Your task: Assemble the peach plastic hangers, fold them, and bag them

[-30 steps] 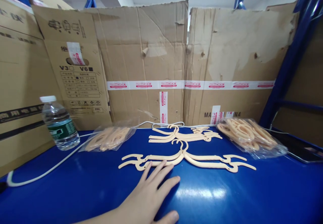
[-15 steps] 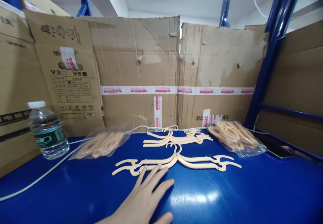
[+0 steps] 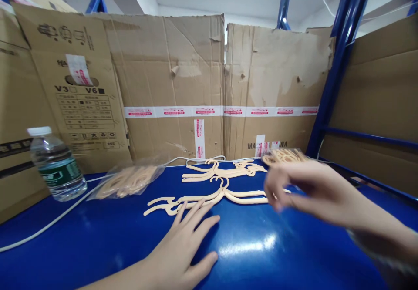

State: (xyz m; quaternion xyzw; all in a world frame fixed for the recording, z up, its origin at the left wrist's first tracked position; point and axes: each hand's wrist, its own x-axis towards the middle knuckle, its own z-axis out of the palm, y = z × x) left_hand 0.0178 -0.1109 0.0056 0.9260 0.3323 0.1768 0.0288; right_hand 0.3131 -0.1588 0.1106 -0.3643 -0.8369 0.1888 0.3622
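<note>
cream-coloured front hangers (image 3: 244, 200), two of them side by side, lie flat on the blue surface (image 3: 124, 233), their long axis running left to right across the view and their hooks pointing away from the person. the left hand (image 3: 183, 242) is palm down on the near side, fingers spread, with its fingertips over the left arms of the front hangers; it seems to rest there rather than grip. the right hand (image 3: 303, 190) comes in from the other side, blurred, its fingers curled over the right ends and hiding them; whether it pinches anything or hovers above, i cannot tell. so the hangers stretch between the hands, forward of the left one and leftward of the right one, with the hooks nearer the left fingertips. just beyond them lie the back hangers (image 3: 231, 172), folded closer together. a clear bag of hangers (image 3: 130, 181) sits to the left near the bottle (image 3: 58, 168), and another bag (image 3: 284, 154) is partly hidden behind the right hand.
</note>
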